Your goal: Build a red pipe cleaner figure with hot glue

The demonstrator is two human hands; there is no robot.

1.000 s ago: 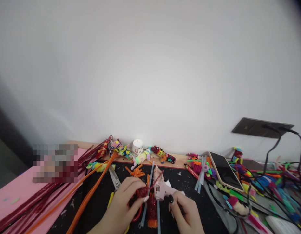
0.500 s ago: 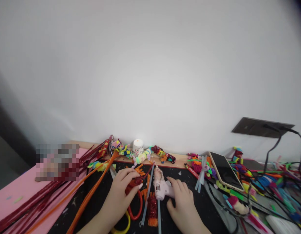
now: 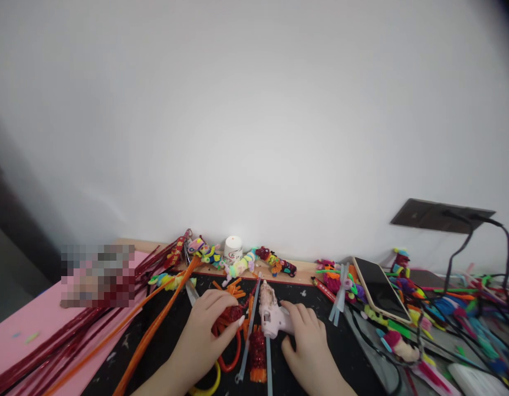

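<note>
Presently, left hand: yours is narrowed, thumb and fingers pinching a red glittery piece.
Right hand: your fingers lie over the handle of the pale glue gun, thumb set apart below; how firmly you grip it cannot be told from this angle.
Glue gun: between your hands, on the black mat, nozzle toward the wall, a clear glue stick coming out of its back end.
Red roll: just left of that stick, orange showing at both its ends.
Loose stick: a long one, lying aslant between the gun and your left hand.
Scissor handles: a red loop and a yellow loop, partly beneath your left hand.
Orange strips: short ones, heaped just beyond your left hand.
Wall side: a white cup stands behind a pastel figure.
Phone: to your right, screen up, among colourful fuzzy pieces.
</note>
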